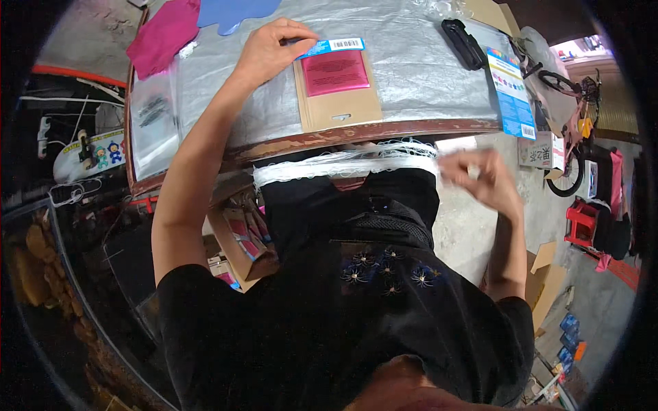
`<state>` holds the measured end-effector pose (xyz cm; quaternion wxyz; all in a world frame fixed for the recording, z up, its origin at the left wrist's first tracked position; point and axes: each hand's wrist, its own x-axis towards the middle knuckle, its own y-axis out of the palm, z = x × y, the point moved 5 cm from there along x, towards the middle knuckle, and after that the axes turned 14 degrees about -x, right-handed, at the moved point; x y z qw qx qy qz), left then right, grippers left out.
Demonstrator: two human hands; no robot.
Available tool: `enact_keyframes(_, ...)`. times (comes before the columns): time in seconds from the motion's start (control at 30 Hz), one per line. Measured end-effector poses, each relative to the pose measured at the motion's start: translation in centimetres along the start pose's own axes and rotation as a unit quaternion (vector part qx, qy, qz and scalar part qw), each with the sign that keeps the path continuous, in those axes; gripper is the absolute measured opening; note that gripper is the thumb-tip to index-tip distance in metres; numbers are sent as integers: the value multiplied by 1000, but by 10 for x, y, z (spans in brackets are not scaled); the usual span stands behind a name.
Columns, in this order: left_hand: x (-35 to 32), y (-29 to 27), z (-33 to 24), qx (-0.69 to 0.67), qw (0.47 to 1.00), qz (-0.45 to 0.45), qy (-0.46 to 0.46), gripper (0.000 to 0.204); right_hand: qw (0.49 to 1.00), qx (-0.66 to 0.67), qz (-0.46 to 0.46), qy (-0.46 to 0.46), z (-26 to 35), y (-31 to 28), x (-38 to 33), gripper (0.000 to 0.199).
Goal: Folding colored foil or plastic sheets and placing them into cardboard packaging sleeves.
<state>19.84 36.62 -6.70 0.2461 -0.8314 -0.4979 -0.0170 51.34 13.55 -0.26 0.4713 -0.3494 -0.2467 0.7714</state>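
On the near part of the table lies a flat tan kraft package (339,113) with a bright pink panel (336,74) and a hang slot at its near end. A blue printed strip (346,44) with a barcode runs along its far end. Thumb and fingers of my left hand (271,51) close on the left end of this strip. White strings (343,164) lie in a loose bundle across my lap. My right hand (483,179) is beside their right end, fingers bent and smeared by motion. Whether it grips any string cannot be made out.
A silvery cover (425,89) lies over the wooden-edged table. Pink cloth (164,38) and blue cloth (233,12) are at the far left, above clear plastic bags (154,116). A black case (464,44) and blue printed card (510,92) are right. Below is an open carton (240,236).
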Motion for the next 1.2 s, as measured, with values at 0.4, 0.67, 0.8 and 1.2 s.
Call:
enact_keyframes(0.4,-6,8,-15,48,998,-28,38,18,967,-159,-123,-153,29,-15,227,70)
enact_keyframes(0.67,-7,7,-15,23,997,-42,67,18,899,-243,-263,-253,51,-3,207,14)
enact_keyframes(0.8,-10,5,-21,38,997,-39,60,18,878,-252,-296,-278,50,2,206,15)
enact_keyframes(1.2,-38,1,-36,201,964,27,174,31,848,-362,-296,-249,56,14,201,20)
